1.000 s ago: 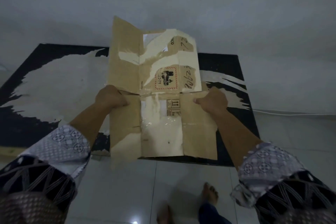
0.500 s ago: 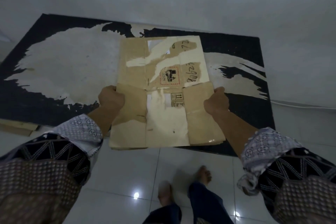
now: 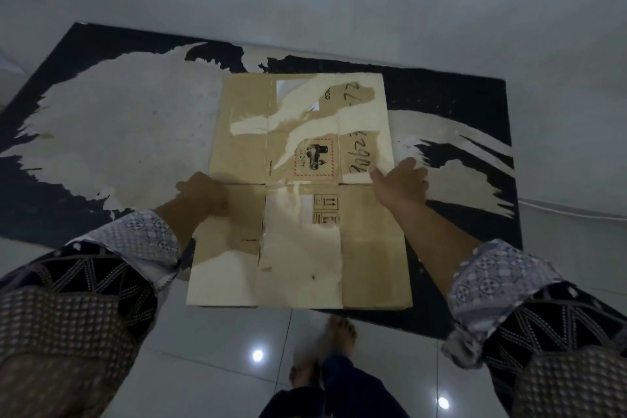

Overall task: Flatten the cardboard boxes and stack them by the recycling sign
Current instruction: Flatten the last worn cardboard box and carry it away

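Your left hand [image 3: 203, 195] grips the left edge of the flattened cardboard box [image 3: 302, 193], fingers tucked underneath and hidden. Your right hand [image 3: 402, 180] rests spread open at its right edge, fingers blurred. The box lies over the black-and-white mat [image 3: 101, 132], its near end past the mat's edge above the tiled floor [image 3: 210, 366]; contact there cannot be made out.

A white tiled floor [image 3: 210, 343] is carrying a black-and-white mat [image 3: 101, 132], lying beyond both hands, with the flattened cardboard box [image 3: 305, 248] between them.
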Demonstrator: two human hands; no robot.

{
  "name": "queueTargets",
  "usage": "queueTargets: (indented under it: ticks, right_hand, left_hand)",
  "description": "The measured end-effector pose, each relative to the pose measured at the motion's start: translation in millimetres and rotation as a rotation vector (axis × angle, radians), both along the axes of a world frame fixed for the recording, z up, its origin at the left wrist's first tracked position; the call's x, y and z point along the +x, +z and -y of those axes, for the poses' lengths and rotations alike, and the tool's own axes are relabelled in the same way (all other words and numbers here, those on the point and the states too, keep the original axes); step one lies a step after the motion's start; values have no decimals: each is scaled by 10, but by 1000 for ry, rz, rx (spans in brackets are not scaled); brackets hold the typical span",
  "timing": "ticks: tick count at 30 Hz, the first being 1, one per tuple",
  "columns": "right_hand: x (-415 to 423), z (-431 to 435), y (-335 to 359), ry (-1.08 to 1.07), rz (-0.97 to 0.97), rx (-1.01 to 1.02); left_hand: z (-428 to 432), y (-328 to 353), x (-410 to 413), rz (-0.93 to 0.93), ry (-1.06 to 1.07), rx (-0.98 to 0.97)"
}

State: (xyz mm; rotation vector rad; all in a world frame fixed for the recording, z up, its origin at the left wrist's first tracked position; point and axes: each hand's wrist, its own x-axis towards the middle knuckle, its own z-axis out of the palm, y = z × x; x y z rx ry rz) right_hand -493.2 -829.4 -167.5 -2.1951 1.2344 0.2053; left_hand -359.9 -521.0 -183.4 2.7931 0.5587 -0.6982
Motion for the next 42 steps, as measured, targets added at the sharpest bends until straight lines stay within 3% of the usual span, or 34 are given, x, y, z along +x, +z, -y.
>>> queueTargets:
  ticks: [4, 8, 19, 30, 37, 42]
  right_hand:
    - [163, 153, -87, -33, -101, 125]
    - [213, 241, -213, -35, -123, 171]
    - [396, -219, 119, 1, 275, 112]
    - [1213, -1478, 814, 160, 401, 92]
    - [1593, -2675, 1040, 125, 475, -4]
    - [1839, -3428, 1221, 58, 482, -34]
  left_hand:
    - [14, -78, 153, 18, 151, -260]
    - [-19, -106, 125, 142, 101, -267]
    - [-210, 374, 37, 423, 68, -353]
    - [-1774, 1048, 418, 588, 146, -467]
    - [-2947, 1246, 895, 612, 119, -609]
    - [-3613, 1450, 1226, 627, 59, -563]
